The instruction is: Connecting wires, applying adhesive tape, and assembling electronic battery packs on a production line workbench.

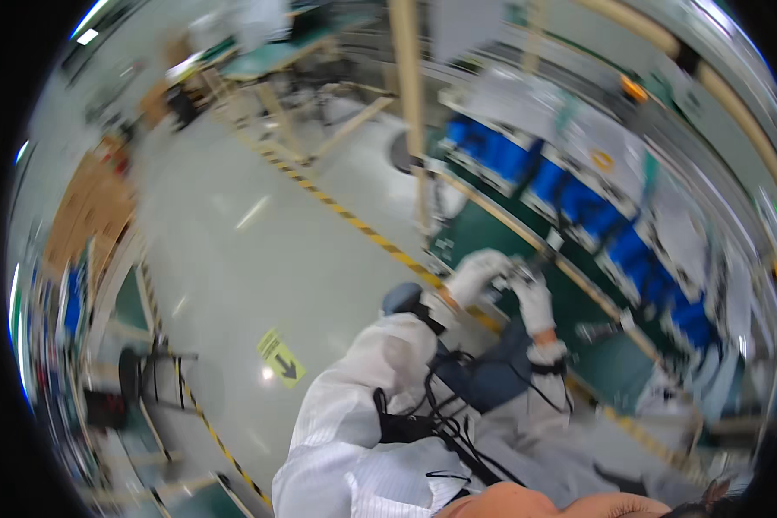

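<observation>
My left hand [477, 274] and my right hand [533, 298], both in white gloves, met over the near edge of the green table [492, 237]. Between them sat a small metallic part [518, 276], just above the table's yellow-edged rim. Motion blur hid the fingers, so I could not tell how far either grip was closed; both hands appeared to touch the part, the left from the side, the right from below.

A second small metal piece [597, 328] lay on the table to the right, apart from my hands. Blue bins [570, 203] stood in a row along the far side of the table. The grey floor [259, 259] with its yellow-black striped tape [354, 220] lay to the left.

In my judgement, the step was done best by keeping the part low over the table, supporting it with one hand while the other worked it, and holding my head steady so the part stayed in view.
</observation>
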{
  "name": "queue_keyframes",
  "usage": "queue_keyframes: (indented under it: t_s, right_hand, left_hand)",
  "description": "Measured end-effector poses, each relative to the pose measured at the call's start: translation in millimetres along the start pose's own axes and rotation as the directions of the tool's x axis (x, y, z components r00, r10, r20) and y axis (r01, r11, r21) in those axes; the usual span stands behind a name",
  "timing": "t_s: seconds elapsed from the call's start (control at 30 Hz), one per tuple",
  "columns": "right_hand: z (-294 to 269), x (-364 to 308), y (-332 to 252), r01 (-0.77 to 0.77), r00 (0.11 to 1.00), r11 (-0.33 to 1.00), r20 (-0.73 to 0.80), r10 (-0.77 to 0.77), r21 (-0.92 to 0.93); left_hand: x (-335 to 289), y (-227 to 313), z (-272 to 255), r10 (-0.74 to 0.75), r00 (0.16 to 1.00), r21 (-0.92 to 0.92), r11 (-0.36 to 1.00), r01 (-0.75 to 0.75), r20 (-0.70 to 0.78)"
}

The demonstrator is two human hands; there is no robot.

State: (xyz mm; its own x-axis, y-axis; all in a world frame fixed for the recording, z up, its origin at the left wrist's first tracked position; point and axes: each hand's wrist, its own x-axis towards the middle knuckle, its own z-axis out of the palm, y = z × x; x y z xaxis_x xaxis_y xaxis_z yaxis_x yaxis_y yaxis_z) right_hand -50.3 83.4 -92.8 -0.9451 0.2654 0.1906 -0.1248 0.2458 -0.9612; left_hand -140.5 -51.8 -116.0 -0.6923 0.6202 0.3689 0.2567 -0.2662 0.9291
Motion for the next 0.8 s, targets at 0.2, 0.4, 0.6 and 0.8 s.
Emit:
queue_keyframes:
  t_s: [0.2,0.4,0.6,0.8]
  right_hand:
    - [-35.4,-2.2,13.7,-0.092,0.995,0.986,0.024,0.097,-0.136]
    - [-11.9,-9.1,-7.8,-0.474,0.878,0.866,0.152,0.453,0.159]
    - [19.9,1.0,38.2,-0.394,0.919,0.909,-0.087,0.386,-0.134]
    - [24.8,4.0,29.2,-0.348,0.936,0.937,-0.057,0.348,0.007]
  left_hand:
    - [17.7,7.4,3.8,-0.279,0.959,-0.454,0.849,0.272,0.052]
    - [9.0,-1.8,11.3,-0.295,0.955,-0.357,0.891,0.281,0.016]
    - [-6.6,9.2,7.5,-0.298,0.932,-0.322,0.92,0.223,-0.205]
    - [-41.8,20.1,12.0,-0.393,0.919,-0.869,0.459,0.185,-0.011]
